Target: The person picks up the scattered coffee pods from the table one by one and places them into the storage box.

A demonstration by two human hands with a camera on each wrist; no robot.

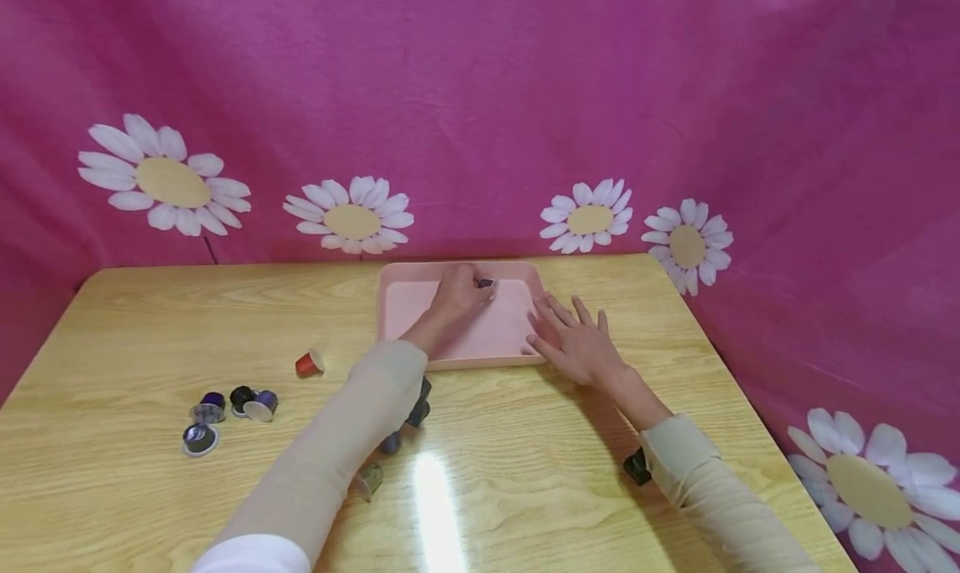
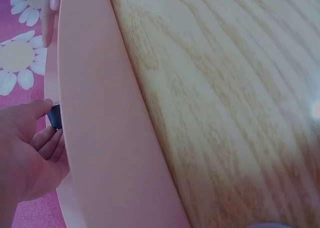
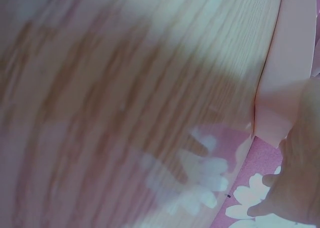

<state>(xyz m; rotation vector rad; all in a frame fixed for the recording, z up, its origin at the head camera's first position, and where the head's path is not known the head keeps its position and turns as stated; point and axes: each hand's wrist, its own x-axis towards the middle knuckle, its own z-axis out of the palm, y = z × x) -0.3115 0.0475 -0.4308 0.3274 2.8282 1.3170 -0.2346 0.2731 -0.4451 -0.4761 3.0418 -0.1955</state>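
Over the pink tray (image 1: 501, 327), my left hand (image 1: 454, 298) pinches a dark coffee capsule (image 1: 486, 283) between thumb and fingers. The left wrist view shows the same capsule (image 2: 55, 117) from the side, partly behind the tray wall (image 2: 110, 112). At the tray's right edge is my right hand (image 1: 583, 349), its fingers spread and its thumb side by the rim. The right wrist view has that hand (image 3: 300, 173) beside the tray's corner. Nothing is held in the right hand.
On the wooden table (image 1: 525, 490), an orange-red capsule (image 1: 307, 364) lies left of the tray. Several dark and purple capsules (image 1: 212, 404) cluster farther left. More dark capsules (image 1: 418, 410) and a greenish capsule (image 1: 370, 480) show beside the left sleeve. A dark green capsule (image 1: 637, 468) sits by the right cuff.
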